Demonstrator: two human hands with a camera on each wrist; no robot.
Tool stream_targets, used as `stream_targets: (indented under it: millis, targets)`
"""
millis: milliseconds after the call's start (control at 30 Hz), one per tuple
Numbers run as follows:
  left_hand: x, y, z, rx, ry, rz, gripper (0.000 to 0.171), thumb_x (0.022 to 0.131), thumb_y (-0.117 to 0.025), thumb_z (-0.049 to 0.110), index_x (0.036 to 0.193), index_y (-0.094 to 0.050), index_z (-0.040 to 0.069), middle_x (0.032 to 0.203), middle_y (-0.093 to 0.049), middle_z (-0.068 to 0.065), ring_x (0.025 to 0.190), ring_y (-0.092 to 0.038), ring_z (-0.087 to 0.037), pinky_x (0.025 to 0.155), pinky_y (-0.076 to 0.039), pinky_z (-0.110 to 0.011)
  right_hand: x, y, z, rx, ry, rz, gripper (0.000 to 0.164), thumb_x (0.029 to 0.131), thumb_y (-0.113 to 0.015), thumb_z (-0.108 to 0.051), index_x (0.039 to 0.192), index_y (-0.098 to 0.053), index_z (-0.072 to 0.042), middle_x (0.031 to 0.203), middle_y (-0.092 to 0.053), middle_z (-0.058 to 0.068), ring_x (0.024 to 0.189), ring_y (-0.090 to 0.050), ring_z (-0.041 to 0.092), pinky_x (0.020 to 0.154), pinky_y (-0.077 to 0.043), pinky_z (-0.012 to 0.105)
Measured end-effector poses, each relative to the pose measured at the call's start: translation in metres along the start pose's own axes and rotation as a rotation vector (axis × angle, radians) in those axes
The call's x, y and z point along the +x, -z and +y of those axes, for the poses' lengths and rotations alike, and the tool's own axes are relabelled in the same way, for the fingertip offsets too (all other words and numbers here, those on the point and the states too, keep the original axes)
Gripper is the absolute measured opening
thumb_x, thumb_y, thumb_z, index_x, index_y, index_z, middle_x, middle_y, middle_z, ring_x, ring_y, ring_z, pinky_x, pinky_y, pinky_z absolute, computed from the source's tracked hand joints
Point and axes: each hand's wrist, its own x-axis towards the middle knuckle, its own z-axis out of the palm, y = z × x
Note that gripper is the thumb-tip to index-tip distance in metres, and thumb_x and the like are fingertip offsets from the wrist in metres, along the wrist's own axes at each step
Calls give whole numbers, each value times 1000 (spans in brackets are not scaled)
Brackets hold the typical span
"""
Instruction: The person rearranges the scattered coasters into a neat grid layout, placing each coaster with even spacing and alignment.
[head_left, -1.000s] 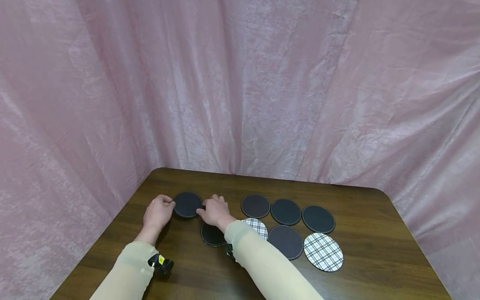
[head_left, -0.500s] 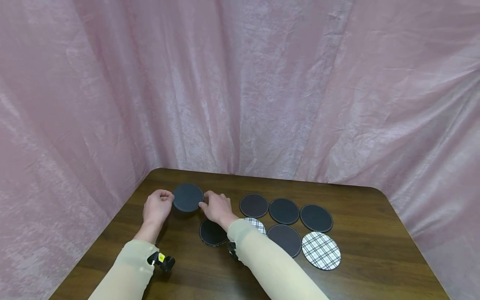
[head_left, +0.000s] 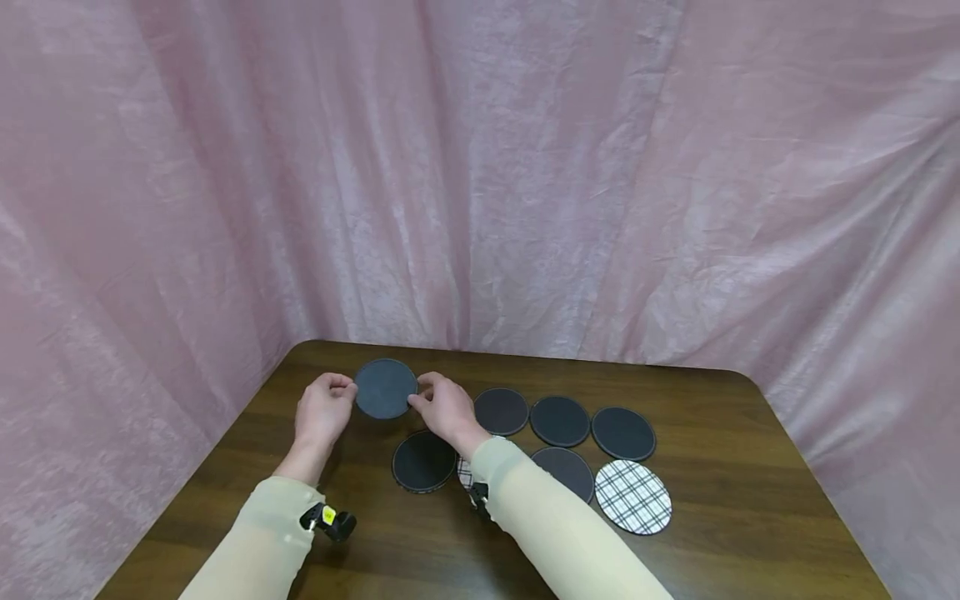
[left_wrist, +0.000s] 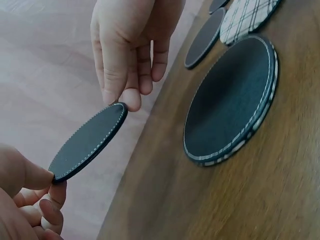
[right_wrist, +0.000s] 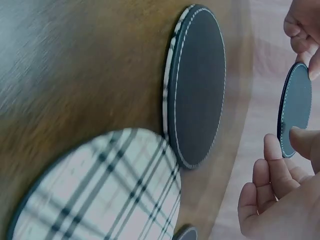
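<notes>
Both hands hold one round black coaster (head_left: pixel 386 388) with pale edge stitching, raised over the far left of the table and tilted. The left hand (head_left: pixel 324 410) pinches its left edge between thumb and fingers. On the opposite edge, the thumb and index finger of the right hand (head_left: pixel 447 408) grip it, its other fingers loosely curled in the right wrist view. Just below, on the table, lies another black coaster (head_left: pixel 424 462); a plaid rim shows under its dark top (left_wrist: pixel 230 97) in the left wrist view. The right forearm partly covers a white plaid coaster (right_wrist: pixel 107 192).
Right of the hands, three dark coasters sit in a back row, including a black one (head_left: pixel 560 421). In front are a dark coaster (head_left: pixel 567 472), partly behind the sleeve, and a white plaid coaster (head_left: pixel 633 497). Pink curtains (head_left: pixel 525 167) hang behind the wooden table (head_left: pixel 750 508).
The held coaster has risen from close to the table, tilted up to face the camera and shifted slightly right. Both hands moved with it, uncovering more of the black coaster below.
</notes>
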Motion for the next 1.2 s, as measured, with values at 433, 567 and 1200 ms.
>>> stream_targets:
  millis: [433,567,1200]
  targets:
    - [-8,-21,16,109,-119,-17,27,110,-64,20,129,-71,1,120,-80,-19,113,-72,-43,97,-50,-62,-5,22,20,57,-7,41,44,110,-72,-30,149,-65,-10,102,-74,-5,95,-70,16,92,-57,44]
    - [-10,-29,16,130,-127,-44,31,109,-66,21,133,-69,1,123,-79,-18,115,-72,-42,96,-51,-62,-9,30,24,56,9,36,44,111,-72,-28,149,-65,-8,102,-74,-4,95,-70,17,90,-57,44]
    - [-12,-54,23,164,-197,-220,45,105,-75,18,141,-63,-7,122,-74,-23,115,-70,-42,100,-52,-60,-16,57,46,-32,40,-52,59,106,-78,-21,157,-57,1,98,-73,-7,100,-67,17,102,-54,46]
